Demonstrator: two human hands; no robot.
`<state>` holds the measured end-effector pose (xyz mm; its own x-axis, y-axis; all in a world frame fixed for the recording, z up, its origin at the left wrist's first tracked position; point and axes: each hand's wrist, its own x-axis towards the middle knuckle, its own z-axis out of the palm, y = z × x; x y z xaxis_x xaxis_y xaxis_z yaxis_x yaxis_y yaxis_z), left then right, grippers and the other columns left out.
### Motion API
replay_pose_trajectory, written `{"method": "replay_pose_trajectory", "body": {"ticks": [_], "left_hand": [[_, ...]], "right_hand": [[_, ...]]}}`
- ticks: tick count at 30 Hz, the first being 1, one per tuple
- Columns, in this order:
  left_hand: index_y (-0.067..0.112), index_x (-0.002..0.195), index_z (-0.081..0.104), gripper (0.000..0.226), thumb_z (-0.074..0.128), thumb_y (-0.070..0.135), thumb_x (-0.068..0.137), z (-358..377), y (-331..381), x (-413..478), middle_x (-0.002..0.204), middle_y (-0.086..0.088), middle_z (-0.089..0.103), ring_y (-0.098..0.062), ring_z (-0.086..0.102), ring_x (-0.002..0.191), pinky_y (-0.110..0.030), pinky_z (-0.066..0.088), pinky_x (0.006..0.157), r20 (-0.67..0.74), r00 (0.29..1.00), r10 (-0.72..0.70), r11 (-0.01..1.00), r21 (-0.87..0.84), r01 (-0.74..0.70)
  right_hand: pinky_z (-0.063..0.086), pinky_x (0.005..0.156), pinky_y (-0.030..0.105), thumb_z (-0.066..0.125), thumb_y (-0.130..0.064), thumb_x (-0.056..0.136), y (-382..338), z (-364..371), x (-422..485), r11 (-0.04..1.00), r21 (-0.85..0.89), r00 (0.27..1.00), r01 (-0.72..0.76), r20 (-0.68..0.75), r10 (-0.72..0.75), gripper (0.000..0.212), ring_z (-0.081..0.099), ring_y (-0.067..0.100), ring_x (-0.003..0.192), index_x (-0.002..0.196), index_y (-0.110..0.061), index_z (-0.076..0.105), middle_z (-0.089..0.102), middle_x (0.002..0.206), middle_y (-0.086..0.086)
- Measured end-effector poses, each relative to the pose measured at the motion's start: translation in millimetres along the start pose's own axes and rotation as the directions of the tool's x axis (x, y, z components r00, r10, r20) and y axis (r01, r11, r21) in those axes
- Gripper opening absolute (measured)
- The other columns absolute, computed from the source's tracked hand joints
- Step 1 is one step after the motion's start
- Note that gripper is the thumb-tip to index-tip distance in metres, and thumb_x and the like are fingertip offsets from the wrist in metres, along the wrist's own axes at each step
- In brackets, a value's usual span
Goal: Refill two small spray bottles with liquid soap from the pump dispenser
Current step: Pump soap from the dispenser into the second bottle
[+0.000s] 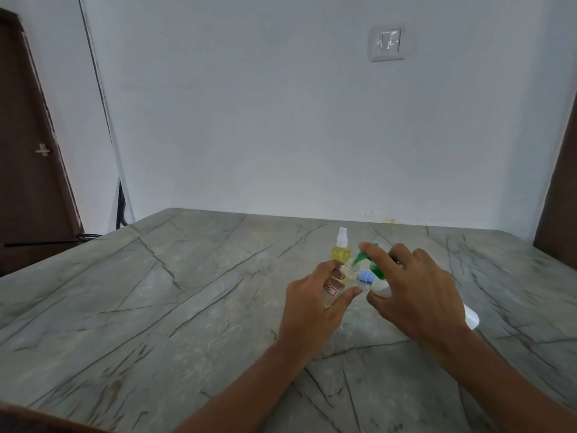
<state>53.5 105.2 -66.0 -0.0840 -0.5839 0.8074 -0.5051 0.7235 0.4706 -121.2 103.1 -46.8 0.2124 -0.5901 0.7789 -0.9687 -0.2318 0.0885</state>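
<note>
1. The left hand grips a tilted, uncapped spray bottle just in front of the yellow-filled spray bottle.
2. The right hand clasps the pump dispenser front-right of the yellow-filled spray bottle, forefinger on its green pump.

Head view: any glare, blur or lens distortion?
Head view: soft even light, no glare on the grey veined stone table; head view edges bend, the dark brown door leans inward; head view centre slightly blurred: left hand, right hand and the small clear labelled bottle, label unreadable.
</note>
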Motion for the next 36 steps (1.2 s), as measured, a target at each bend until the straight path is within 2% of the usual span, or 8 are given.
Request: {"method": "replay_pose_trajectory", "body": {"ticks": [10, 19, 23, 26, 30, 36], "left_hand": [[0.015, 0.116, 0.060, 0.049, 0.067, 0.046, 0.078, 0.2, 0.2, 2.3, 0.102, 0.006, 0.071, 0.000, 0.066, 0.083, -0.010, 0.052, 0.068, -0.030, 0.998, -0.048, 0.999, 0.002, 0.048], [0.014, 0.114, 0.062, 0.045, 0.073, 0.038, 0.077, 0.8, 1.3, 2.8, 0.098, 0.006, 0.071, 0.000, 0.067, 0.081, -0.008, 0.051, 0.065, -0.039, 0.995, -0.091, 0.994, -0.060, 0.088], [0.015, 0.114, 0.061, 0.047, 0.072, 0.041, 0.076, 1.8, 2.2, 1.4, 0.099, 0.007, 0.071, 0.000, 0.066, 0.081, -0.008, 0.051, 0.068, -0.036, 0.996, -0.083, 0.995, -0.054, 0.081], [0.015, 0.114, 0.060, 0.046, 0.072, 0.041, 0.077, 2.4, 2.4, 0.4, 0.099, 0.006, 0.071, -0.001, 0.067, 0.082, -0.012, 0.054, 0.069, -0.016, 0.997, -0.081, 0.995, -0.066, 0.079], [0.015, 0.113, 0.061, 0.046, 0.072, 0.040, 0.077, 1.4, 2.3, 1.4, 0.098, 0.007, 0.071, 0.000, 0.067, 0.082, -0.013, 0.054, 0.068, -0.025, 0.996, -0.089, 0.994, -0.070, 0.087], [0.016, 0.114, 0.061, 0.047, 0.072, 0.041, 0.076, 0.0, 1.3, 3.0, 0.100, 0.008, 0.071, 0.002, 0.066, 0.083, -0.009, 0.052, 0.066, -0.044, 0.993, -0.112, 0.992, -0.063, 0.110]], "right_hand": [[0.050, 0.047, 0.034, 0.088, -0.041, 0.052, -4.2, -0.7, 0.6, 0.998, -0.068, 1.000, 0.010, -0.027, -0.012, 0.101, 0.059, 0.025, 0.066, 0.140, -0.031, 0.040, 0.066, 0.089, 0.004], [0.049, 0.045, 0.033, 0.092, -0.040, 0.045, -7.9, -1.6, 2.7, 0.998, -0.067, 0.999, 0.012, -0.031, -0.014, 0.102, 0.059, 0.026, 0.062, 0.134, -0.028, 0.043, 0.066, 0.085, 0.006], [0.051, 0.046, 0.035, 0.093, -0.040, 0.044, -8.6, -0.3, 2.9, 0.999, -0.046, 0.999, -0.005, -0.036, 0.003, 0.098, 0.061, 0.028, 0.062, 0.128, -0.028, 0.044, 0.067, 0.085, 0.008], [0.051, 0.046, 0.036, 0.093, -0.039, 0.044, -8.9, -0.4, 3.2, 0.999, -0.034, 0.999, -0.012, -0.033, 0.011, 0.096, 0.062, 0.029, 0.063, 0.126, -0.028, 0.045, 0.067, 0.086, 0.009], [0.046, 0.045, 0.031, 0.091, -0.036, 0.049, -10.7, -2.3, 2.0, 0.998, -0.052, 0.999, -0.019, -0.030, 0.017, 0.094, 0.057, 0.025, 0.063, 0.131, -0.027, 0.045, 0.064, 0.084, 0.005], [0.047, 0.046, 0.032, 0.088, -0.036, 0.054, -11.5, -1.2, 1.3, 0.997, -0.077, 1.000, -0.016, -0.012, 0.015, 0.099, 0.055, 0.024, 0.065, 0.140, -0.030, 0.039, 0.063, 0.084, 0.004]]}}
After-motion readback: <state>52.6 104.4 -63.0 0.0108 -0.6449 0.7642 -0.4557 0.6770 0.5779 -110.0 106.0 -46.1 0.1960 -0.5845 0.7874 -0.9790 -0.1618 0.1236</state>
